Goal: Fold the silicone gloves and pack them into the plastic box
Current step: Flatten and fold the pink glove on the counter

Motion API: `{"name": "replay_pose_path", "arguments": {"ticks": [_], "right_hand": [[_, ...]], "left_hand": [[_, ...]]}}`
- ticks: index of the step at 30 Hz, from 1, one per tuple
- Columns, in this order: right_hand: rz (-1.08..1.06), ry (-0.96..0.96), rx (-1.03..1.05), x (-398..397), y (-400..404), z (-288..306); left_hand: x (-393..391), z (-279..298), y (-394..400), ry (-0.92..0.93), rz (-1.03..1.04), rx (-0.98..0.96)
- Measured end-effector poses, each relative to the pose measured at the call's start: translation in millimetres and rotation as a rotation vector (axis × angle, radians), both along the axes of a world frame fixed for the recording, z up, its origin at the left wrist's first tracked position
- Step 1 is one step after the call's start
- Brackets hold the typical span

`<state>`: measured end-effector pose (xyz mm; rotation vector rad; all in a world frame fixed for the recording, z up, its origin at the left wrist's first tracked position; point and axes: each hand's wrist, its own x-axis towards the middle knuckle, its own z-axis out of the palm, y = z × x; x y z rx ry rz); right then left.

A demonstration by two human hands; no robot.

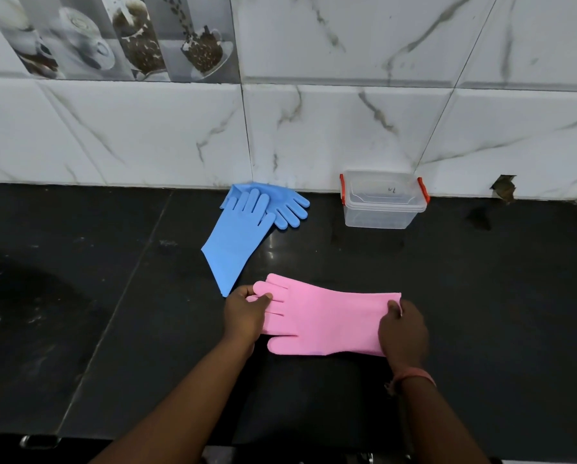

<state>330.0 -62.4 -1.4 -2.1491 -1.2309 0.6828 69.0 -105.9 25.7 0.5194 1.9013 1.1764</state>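
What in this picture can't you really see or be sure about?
Head view:
- Pink glove: its fingertips are under the left hand, its cuff corner under the right hand.
- Plastic box: the scribble is too small to read.
- Lower blue glove: partly covered by the other.

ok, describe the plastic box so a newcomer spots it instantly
Follow the marble-tiled wall down to the black counter. The plastic box sits against the wall, right of the blue gloves: the only clear, rigid thing, with orange-red clips.

Left hand [243, 313] covers pink glove [327, 321] fingertips; small marking on plastic box [382, 199] unreadable
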Motion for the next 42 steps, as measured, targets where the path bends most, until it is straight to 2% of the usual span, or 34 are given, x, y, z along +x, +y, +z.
{"name": "replay_pose_path", "arguments": {"ticks": [4,7,13,18,27,31,37,40,42], "right_hand": [[-0.010,0.041,0.038,-2.9,3.5,4.1],[-0.004,0.022,-0.014,-10.9,6.3,1.6],[-0.057,0.101,0.063,-2.3,6.2,-2.1],[-0.085,0.192,0.145,-0.3,13.3,6.3],[-0.107,0.172,0.047,-7.3,5.4,-3.1],[-0.072,0.075,-0.021,-7.7,8.2,-1.4],[0.068,-0.248,-0.173,-6.2,1.1,4.3],[0.109,-0.383,-0.150,-3.2,-0.3,4.4],[0.102,-0.324,-0.141,-0.9,-0.5,3.3]], "left_hand": [[0.5,-6.5,-3.9,-0.026,0.055,-0.033],[-6.8,-11.1,-4.5,0.021,0.081,-0.068],[-2.9,-3.3,-0.3,0.089,0.002,0.015],[-3.3,-2.1,2.0,0.123,0.030,0.057],[-4.8,-10.2,5.8,0.111,0.049,-0.066],[-7.1,-10.4,4.1,0.199,0.015,-0.086],[-18.0,-6.8,-1.3,0.326,-0.027,-0.076],[-27.2,-5.5,-2.1,0.277,-0.016,-0.101],[-34.1,-4.0,-2.4,0.217,-0.003,-0.110]]}}
